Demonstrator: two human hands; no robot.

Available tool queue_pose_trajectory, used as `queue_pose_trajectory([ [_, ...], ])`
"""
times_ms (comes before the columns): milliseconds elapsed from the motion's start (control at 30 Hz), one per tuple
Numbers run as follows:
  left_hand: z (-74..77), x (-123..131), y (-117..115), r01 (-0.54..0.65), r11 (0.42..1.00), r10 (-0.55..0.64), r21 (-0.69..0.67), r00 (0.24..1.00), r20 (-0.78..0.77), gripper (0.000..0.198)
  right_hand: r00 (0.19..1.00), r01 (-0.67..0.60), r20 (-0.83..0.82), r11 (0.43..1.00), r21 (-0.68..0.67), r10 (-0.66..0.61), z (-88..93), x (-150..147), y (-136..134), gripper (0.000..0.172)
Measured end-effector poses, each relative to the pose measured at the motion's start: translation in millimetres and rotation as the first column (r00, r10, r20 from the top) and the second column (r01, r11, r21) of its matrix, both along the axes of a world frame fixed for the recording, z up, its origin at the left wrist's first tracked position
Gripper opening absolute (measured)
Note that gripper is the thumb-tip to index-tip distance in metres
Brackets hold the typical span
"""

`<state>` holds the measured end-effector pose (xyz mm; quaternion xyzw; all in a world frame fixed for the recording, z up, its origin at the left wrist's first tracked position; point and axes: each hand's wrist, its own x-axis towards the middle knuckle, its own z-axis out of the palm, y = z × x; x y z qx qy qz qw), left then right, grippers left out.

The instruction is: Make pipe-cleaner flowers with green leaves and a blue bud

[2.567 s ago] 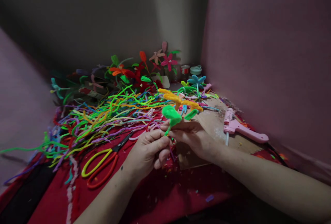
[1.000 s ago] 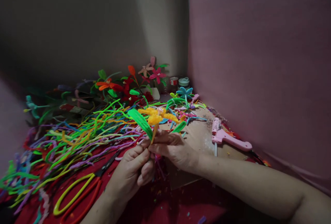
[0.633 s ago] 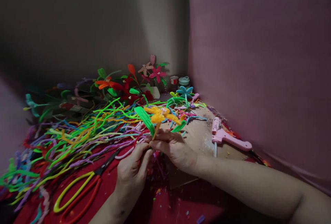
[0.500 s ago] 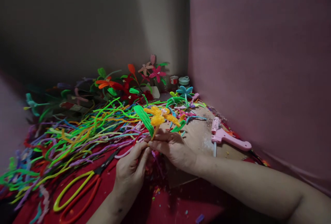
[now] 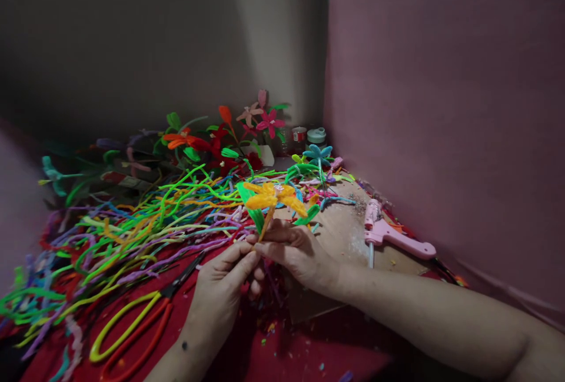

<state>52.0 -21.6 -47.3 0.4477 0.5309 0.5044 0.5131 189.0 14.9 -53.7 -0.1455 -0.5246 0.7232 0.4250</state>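
Observation:
A yellow-orange pipe-cleaner flower [image 5: 271, 197] with green leaves [image 5: 251, 208] stands up between my two hands over the red cloth. My right hand [image 5: 296, 253] pinches its stem just under the bloom. My left hand [image 5: 224, 288] meets it from the left, thumb and fingers pinched on the lower stem, which is mostly hidden by the fingers. Both hands are closed.
A big tangle of loose pipe cleaners [image 5: 132, 223] covers the left half of the red cloth [image 5: 300, 352]. Scissors with yellow and orange handles [image 5: 132, 326] lie front left. A pink glue gun [image 5: 388, 232] rests on a cardboard sheet [image 5: 344, 235]. Finished flowers [image 5: 229, 132] and small jars [image 5: 309, 135] stand in the corner.
The flower has been turned in my fingers, so its bloom now faces me more and the long green leaf sits behind it. My left hand shifted its pinch on the stem.

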Motion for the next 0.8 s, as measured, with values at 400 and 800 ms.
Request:
queue_pose_trajectory([
  [400, -1.3, -4.0, 0.4, 0.195, 0.978, -0.165, -0.069, 0.938, 0.305, 0.021, 0.986, 0.136, 0.094, 0.990, 0.039, -0.139, 1.9, -1.0, -0.7, 0.030],
  [800, -5.8, -10.9, -2.0, 0.495, 0.869, -0.395, 0.026, 0.660, 0.640, 0.009, 0.978, 0.138, 0.113, 0.955, 0.264, -0.172, 5.4, 1.8, -4.4, 0.018],
])
